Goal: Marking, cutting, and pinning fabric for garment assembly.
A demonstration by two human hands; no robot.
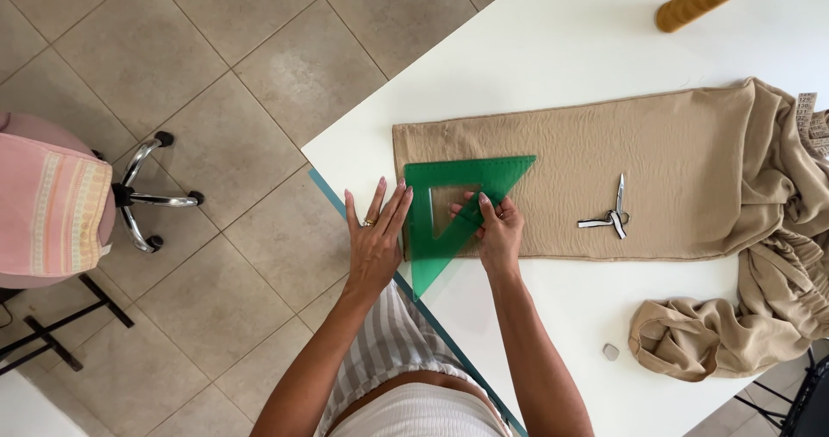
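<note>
The left hand [373, 240] lies flat and open, fingers spread, on the near end of the tan fabric [596, 178] and the white table [553, 48], its fingertips touching the left edge of a green transparent set square [449, 197]. The right hand [496, 230] rests on the set square's slanted edge, fingers curled and pressing it down; whether the fingers pinch anything small cannot be made out. The set square lies flat on the corner of the fabric, between the two hands, its long point reaching back toward the person's body past the table edge.

No packages or signs show. The only labelled thing is a strip of measuring tape [808, 113] (pale, with printed marks), far to the right of the right hand at the bunched end of the fabric.

To the right of the right hand, well apart from it, small thread snips [615, 212] with a white loop lie on the fabric. Beyond them, far up and to the right, a cone of mustard thread [698, 2] lies on its side. Below and to the right of the right hand sits a small grey piece [610, 351], just beside a heap of the same tan cloth. To the left of the left hand, on the tiled floor [250, 66], stands a pink chair [47, 204] on castors.
</note>
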